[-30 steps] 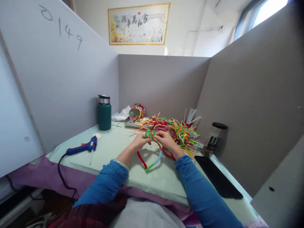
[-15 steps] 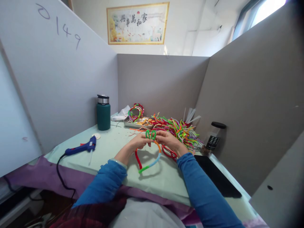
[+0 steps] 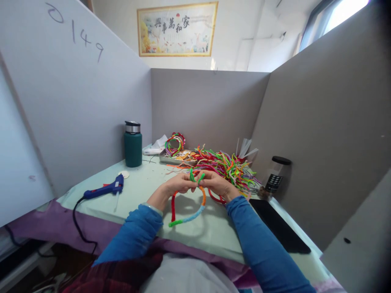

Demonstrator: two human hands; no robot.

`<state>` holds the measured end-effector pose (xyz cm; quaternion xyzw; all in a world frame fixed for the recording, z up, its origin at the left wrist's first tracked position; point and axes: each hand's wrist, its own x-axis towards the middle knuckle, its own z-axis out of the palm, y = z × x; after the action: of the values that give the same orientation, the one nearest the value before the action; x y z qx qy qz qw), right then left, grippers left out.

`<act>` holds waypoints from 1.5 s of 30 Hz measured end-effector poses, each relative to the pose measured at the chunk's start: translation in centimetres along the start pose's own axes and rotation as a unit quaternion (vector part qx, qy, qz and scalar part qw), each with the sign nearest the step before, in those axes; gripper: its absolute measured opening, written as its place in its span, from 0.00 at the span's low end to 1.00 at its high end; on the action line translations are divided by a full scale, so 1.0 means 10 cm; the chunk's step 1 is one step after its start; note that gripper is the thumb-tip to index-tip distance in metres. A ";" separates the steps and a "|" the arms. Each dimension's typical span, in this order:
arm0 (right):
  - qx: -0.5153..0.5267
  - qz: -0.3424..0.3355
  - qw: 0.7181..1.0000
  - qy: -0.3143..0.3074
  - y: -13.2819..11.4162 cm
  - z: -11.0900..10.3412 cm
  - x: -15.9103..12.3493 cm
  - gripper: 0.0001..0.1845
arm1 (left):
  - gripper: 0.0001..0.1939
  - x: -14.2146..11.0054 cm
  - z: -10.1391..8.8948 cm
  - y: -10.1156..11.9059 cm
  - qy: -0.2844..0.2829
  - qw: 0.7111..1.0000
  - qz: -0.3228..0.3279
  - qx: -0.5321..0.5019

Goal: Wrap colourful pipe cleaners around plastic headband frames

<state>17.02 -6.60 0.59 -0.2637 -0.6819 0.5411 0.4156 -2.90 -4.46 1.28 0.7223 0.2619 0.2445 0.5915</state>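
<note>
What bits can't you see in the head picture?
- Head view: where the green piece joins the fuzzy ring; fingers hide it.
- Head view: what the little pieces in the tray are; too small.
- Head view: the whole window; the top edge cuts it off.

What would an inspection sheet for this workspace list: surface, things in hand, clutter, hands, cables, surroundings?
Surface: pale green table cover, purple cloth along the near edge.
Things in hand: multicoloured fuzzy hoop, green strand at its top.
Clutter: heap of fuzzy stems, metal tray, green bottle, black slab.
Hands: left hand and right hand close together, both gripping at the green strand.
Cables: black cord from the blue glue gun, hanging past the front edge.
Surroundings: grey panels on three sides, framed picture on the wall beyond.
</note>
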 end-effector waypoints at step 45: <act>-0.268 0.006 0.940 0.209 0.13 0.06 0.16 0.08 | 0.23 0.27 0.10 -0.20 0.240 0.964 -0.030 0.115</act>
<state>15.55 -5.26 -0.22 -0.4766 -0.6978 0.2728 0.4599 -0.39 -3.02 -0.77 0.6973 0.4440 0.3608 0.4319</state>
